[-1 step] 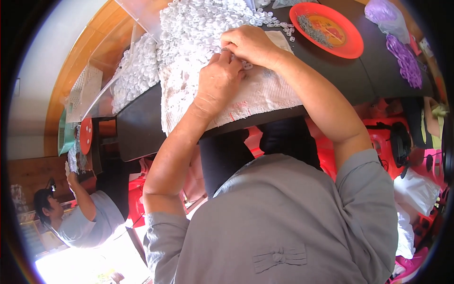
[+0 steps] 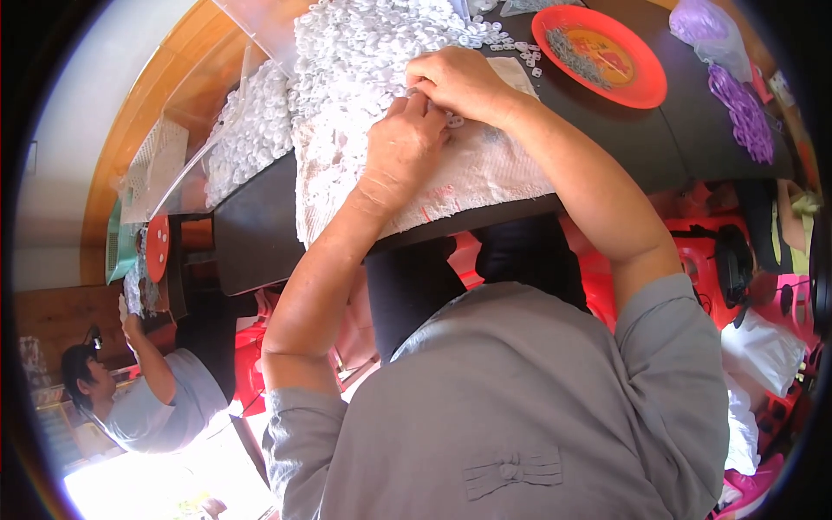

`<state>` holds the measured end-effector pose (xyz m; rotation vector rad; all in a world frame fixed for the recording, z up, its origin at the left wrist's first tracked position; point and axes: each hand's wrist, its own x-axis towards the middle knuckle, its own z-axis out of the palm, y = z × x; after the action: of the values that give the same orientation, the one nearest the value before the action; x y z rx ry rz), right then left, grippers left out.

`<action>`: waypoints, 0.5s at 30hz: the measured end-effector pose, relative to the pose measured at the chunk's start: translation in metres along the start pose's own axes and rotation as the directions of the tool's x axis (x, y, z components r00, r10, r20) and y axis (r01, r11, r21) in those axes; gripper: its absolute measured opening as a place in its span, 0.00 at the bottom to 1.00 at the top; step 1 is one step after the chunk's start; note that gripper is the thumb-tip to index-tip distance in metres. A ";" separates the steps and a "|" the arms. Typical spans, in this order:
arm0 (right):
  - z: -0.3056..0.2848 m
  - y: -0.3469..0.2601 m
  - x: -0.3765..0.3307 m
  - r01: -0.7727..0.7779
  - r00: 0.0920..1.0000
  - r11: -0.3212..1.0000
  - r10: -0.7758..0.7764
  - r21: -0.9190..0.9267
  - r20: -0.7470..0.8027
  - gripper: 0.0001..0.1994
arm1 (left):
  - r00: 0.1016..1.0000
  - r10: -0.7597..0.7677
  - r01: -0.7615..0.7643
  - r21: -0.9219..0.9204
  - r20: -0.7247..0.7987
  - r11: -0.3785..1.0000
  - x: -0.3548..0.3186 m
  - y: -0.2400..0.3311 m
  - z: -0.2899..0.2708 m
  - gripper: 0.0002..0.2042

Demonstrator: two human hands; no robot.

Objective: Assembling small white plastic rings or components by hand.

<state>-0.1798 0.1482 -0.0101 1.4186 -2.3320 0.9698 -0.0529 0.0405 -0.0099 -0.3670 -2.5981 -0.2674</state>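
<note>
My left hand (image 2: 405, 143) and my right hand (image 2: 464, 85) meet over a whitish cloth (image 2: 485, 173) at the table's near edge. Both sets of fingers are bent and pinched together. Whatever lies between the fingertips is hidden by the hands. Just beyond them spreads a big heap of small white plastic pieces with holes (image 2: 364, 52), some lying on the cloth. A single white piece (image 2: 454, 121) shows beside my left fingers.
A red-rimmed plate (image 2: 646, 82) with small grey metal parts stands at the far right. Beyond it are purple cords (image 2: 741, 113) and a purple bag (image 2: 698, 26). A clear bin (image 2: 186, 178) of white pieces is at left. Another person (image 2: 165, 390) works at lower left.
</note>
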 end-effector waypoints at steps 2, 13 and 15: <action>0.000 0.000 0.000 0.005 1.000 1.000 -0.005 0.003 0.000 0.06 | 1.000 -0.014 0.014 -0.015 -0.006 1.000 0.000 0.001 0.003 0.06; 0.001 -0.001 -0.001 0.000 1.000 1.000 0.000 0.019 -0.007 0.06 | 0.996 0.043 -0.046 -0.032 -0.078 0.998 -0.004 -0.004 0.003 0.06; -0.001 0.000 -0.001 0.005 1.000 1.000 -0.005 0.020 -0.002 0.06 | 0.996 0.019 -0.029 -0.120 -0.083 0.992 -0.006 -0.007 0.003 0.05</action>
<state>-0.1791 0.1491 -0.0099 1.4293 -2.3226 0.9955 -0.0516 0.0334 -0.0164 -0.4211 -2.5019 -0.4237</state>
